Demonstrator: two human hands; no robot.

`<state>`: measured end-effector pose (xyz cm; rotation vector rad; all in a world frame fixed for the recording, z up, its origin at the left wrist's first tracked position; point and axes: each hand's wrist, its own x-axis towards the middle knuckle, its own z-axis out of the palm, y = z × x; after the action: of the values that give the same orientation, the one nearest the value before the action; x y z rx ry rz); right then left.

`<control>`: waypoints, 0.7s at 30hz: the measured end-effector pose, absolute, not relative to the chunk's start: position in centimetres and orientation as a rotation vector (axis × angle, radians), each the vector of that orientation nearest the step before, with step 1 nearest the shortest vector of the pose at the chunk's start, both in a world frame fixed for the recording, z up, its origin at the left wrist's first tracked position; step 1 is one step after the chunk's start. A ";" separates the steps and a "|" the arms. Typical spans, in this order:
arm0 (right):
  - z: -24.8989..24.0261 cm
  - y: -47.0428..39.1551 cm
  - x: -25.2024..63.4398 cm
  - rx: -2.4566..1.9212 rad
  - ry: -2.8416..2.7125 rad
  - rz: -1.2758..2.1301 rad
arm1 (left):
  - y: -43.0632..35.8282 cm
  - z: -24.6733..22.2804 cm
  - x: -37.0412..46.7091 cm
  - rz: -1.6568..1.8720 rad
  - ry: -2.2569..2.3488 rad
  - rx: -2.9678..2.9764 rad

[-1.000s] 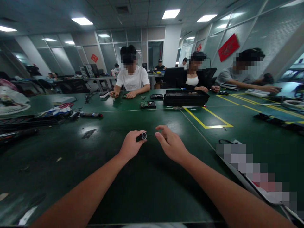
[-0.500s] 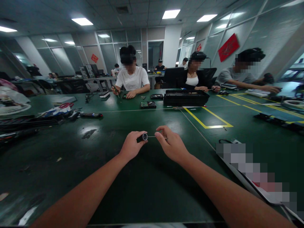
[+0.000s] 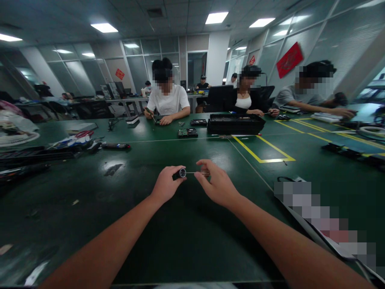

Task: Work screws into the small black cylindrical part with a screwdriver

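Observation:
My left hand [image 3: 167, 182] is closed round a small black cylinder [image 3: 182, 173], pinched between thumb and fingers with its round silver-rimmed end facing me. From the right, the thin metal shaft of a small screwdriver [image 3: 190, 173] reaches the cylinder's side; whether its tip sits in a screw is too small to tell. My right hand [image 3: 221, 182] holds the screwdriver by its ridged, bronze-coloured handle [image 3: 205, 174], thumb below and forefinger curved above. Both hands are just over the green tabletop [image 3: 186, 241].
Across the table a person in a white shirt [image 3: 168, 100] works on a small part. Drives with circuit boards [image 3: 187, 133] and a long black casing [image 3: 234, 124] lie ahead. Left are a black flashlight-like tube [image 3: 116, 146] and red-handled scissors [image 3: 84, 134]; right is a blurred-out flat item [image 3: 319, 216].
The fingers of my right hand have shifted slightly, and more of the ridged handle shows between them. The black cylinder has moved a touch left with my left hand.

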<state>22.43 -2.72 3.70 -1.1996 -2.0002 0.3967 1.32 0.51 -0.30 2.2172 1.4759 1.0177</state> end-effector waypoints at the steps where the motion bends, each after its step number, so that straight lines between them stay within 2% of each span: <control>1: 3.8 -2.7 22.5 -1.231 -1.996 0.416 | 0.5 -0.3 1.4 1.014 1.468 2.221; 5: 4.0 -2.7 22.5 -1.311 -1.985 0.407 | 0.4 -0.4 1.4 0.994 1.457 2.225; 11: 3.7 -2.9 22.2 -1.146 -1.877 0.525 | 0.4 -0.2 1.3 0.993 1.509 2.187; 18: 2.0 -0.5 22.3 -1.021 -1.150 1.052 | 0.3 0.4 1.6 1.099 1.357 2.356; 21: 1.3 0.3 22.6 -1.007 -1.004 1.061 | 0.5 0.4 1.7 1.058 1.417 2.337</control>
<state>22.58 0.26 1.26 -1.0068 -1.0035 1.0606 1.70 0.53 0.39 2.3374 1.4172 1.0578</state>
